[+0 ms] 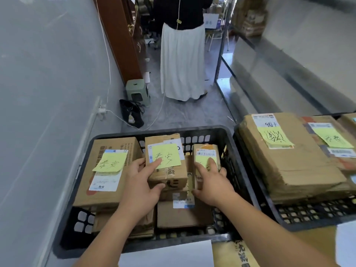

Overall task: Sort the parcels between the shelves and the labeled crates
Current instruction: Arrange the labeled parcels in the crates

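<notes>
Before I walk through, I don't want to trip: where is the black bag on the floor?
In the head view, the black bag lies on the floor left of centre, against the wall, just beyond the black crate and beside the green stool.

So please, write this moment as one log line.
left hand: holds middle parcel | right hand: holds small parcel | place: left crate

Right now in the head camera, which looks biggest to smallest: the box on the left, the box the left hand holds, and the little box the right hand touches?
1. Left box
2. Middle box, gripped by the left hand
3. Small box, under the right hand, partly hidden
</notes>
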